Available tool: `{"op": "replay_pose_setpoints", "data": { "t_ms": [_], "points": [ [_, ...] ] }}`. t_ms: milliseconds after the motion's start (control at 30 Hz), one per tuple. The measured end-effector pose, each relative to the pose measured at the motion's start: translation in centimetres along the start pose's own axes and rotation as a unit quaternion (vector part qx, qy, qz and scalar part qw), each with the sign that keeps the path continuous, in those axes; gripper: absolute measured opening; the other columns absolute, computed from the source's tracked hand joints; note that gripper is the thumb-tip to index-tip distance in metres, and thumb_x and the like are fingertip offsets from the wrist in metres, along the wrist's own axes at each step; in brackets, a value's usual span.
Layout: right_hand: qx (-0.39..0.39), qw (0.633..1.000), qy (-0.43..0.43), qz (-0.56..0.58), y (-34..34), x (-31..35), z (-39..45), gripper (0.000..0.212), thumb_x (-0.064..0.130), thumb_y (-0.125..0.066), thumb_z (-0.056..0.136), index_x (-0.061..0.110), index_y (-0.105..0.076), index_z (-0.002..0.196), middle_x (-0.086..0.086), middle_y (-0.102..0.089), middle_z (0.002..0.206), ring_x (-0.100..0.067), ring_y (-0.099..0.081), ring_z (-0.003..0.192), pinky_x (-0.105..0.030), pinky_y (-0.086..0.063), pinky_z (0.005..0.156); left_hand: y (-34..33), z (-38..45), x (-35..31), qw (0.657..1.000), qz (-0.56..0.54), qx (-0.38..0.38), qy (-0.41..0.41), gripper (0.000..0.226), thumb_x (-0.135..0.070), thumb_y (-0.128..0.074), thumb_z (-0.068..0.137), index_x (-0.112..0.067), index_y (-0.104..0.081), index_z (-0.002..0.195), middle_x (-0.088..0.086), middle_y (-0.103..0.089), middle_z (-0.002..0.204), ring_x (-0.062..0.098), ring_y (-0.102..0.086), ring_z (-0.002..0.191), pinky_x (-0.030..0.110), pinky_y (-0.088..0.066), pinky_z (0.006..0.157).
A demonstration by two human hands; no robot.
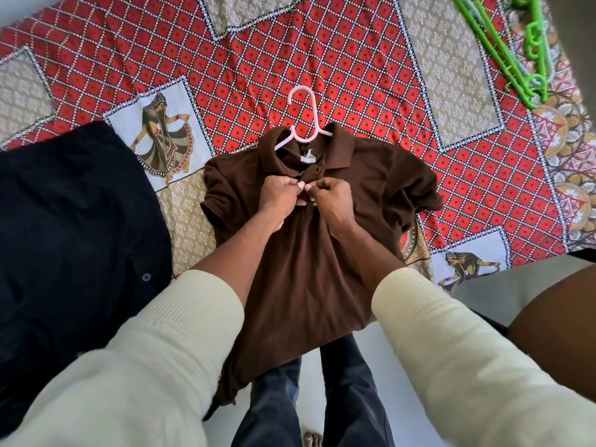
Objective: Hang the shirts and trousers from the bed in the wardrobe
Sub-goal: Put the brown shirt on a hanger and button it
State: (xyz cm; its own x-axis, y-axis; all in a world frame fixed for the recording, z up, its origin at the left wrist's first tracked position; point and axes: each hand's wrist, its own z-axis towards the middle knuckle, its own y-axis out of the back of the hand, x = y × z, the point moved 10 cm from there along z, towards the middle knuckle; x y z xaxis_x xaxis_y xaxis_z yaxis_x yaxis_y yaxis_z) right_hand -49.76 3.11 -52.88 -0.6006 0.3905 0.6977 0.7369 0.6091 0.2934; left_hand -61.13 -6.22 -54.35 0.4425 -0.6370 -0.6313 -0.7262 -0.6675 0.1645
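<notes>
A brown polo shirt (309, 253) lies face up on the bed, its lower part hanging over the bed's edge. A pink hanger (304, 119) sits inside its collar, hook pointing away from me. My left hand (280, 191) and my right hand (332, 196) meet at the button placket just below the collar. Each pinches the brown fabric there, thumbs nearly touching. A dark navy garment (74, 227) lies on the bed to the left.
The bedspread (354, 59) is red checked with beige patches and dancer pictures. Several green hangers (516, 50) lie at the far right of the bed. A grey surface (516, 285) with a brown object on it stands at the right. My legs and pale floor are below.
</notes>
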Motion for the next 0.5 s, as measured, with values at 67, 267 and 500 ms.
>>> {"op": "replay_pose_setpoints", "data": {
  "t_ms": [67, 267, 500],
  "points": [
    [0.002, 1.0, 0.009, -0.028, 0.0, 0.3, 0.3, 0.015, 0.012, -0.067, 0.086, 0.01, -0.068, 0.072, -0.004, -0.07, 0.073, -0.012, -0.062, 0.07, -0.036, -0.053, 0.07, 0.1, 0.3, -0.1, 0.998, 0.053, 0.002, -0.015, 0.02, -0.007, -0.061, 0.095, -0.007, -0.068, 0.076, 0.007, -0.07, 0.085, 0.014, -0.069, 0.066, 0.033, -0.061, 0.07],
    [0.043, 0.974, 0.128, -0.184, -0.7, 3.1, -0.1, 0.011, 0.002, -0.052, 0.088, 0.005, -0.063, 0.086, -0.005, -0.063, 0.09, -0.018, -0.056, 0.086, -0.026, -0.04, 0.071, 0.2, 0.3, 1.1, 0.996, -0.009, -0.012, 0.084, 0.016, -0.009, -0.057, 0.094, -0.008, -0.064, 0.08, 0.011, -0.066, 0.081, 0.018, -0.059, 0.059, 0.026, -0.051, 0.042],
    [0.028, 0.999, -0.031, 0.012, 0.5, -0.1, 0.6, 0.007, 0.013, -0.07, 0.083, 0.006, -0.067, 0.084, -0.005, -0.067, 0.079, -0.015, -0.059, 0.074, -0.031, -0.048, 0.072, 1.4, 1.1, -1.3, 0.992, 0.093, -0.063, -0.062, 0.023, -0.007, -0.057, 0.087, -0.016, -0.074, 0.101, -0.005, -0.07, 0.087, 0.017, -0.066, 0.084, 0.041, -0.058, 0.086]
  ]
}}
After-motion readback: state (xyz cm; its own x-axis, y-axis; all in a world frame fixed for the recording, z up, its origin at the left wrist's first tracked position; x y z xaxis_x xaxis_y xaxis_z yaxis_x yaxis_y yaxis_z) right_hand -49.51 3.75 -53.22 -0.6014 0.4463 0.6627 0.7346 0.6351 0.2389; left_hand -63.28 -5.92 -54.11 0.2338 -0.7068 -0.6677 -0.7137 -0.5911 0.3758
